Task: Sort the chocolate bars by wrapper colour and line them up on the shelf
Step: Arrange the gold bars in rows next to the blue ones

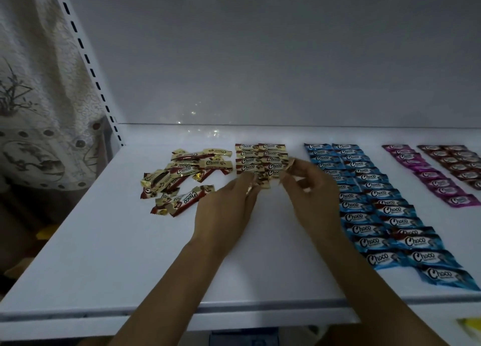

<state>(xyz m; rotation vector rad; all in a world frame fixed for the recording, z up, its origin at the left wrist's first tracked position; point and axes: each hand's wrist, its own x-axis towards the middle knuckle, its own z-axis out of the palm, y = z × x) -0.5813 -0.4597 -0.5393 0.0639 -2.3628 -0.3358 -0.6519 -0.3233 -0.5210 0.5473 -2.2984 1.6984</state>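
Note:
On the white shelf [130, 254] a loose heap of gold-and-red chocolate bars [182, 176] lies at the left. Just right of it stand two short columns of gold bars [260, 158]. My left hand [229, 205] and my right hand [309, 189] meet at the near end of these columns. Each pinches an end of a gold bar [263, 183] held between them. Two long columns of blue bars [369, 197] run down the right side. Farther right lie a pink column [437, 181] and a dark maroon column [460, 163].
The shelf's back panel [260, 59] rises behind the bars. A slotted white upright [88, 64] stands at the left with a patterned curtain [39, 98] beyond it. The shelf's front edge [182, 311] runs below my forearms.

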